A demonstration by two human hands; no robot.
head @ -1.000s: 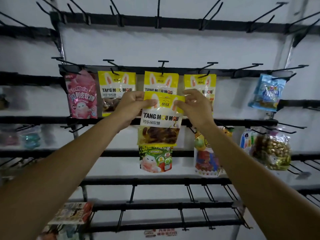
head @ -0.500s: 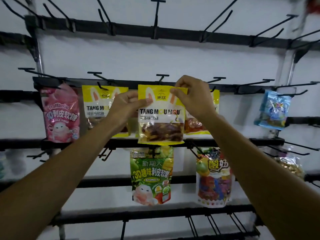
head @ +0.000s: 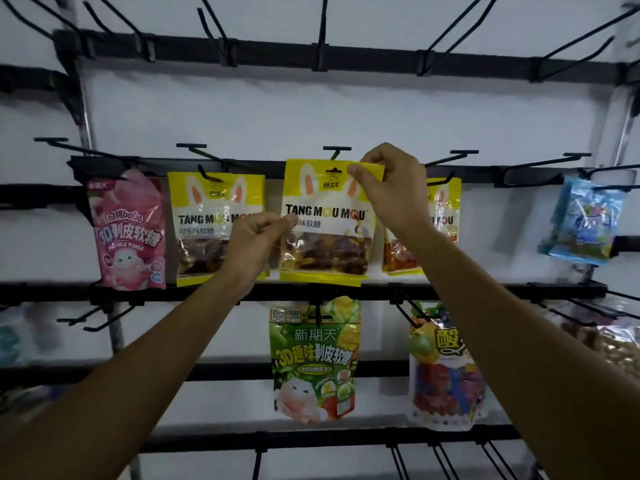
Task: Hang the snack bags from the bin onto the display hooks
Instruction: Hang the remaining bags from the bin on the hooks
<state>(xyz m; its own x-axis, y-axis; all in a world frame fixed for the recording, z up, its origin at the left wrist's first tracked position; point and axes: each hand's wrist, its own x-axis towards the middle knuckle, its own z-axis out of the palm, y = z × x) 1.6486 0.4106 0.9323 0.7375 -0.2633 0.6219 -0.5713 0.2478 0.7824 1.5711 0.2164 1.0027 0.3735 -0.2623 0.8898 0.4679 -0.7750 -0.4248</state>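
White wall (head: 311, 109), black rack (head: 381, 53). Your right hand (head: 394, 192) pinches the top corner of the yellow snack bag (head: 329, 216), and your left hand (head: 256, 237) pinches its left edge, up at the centre hook (head: 336, 152). It is likely light, floppy and slick: grip the stiffer header.

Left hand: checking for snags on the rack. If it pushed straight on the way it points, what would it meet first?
The yellow bag in the middle: the left hand points up and right at the bag's left edge, which its fingertips seem to pinch. Depth there is unclear.
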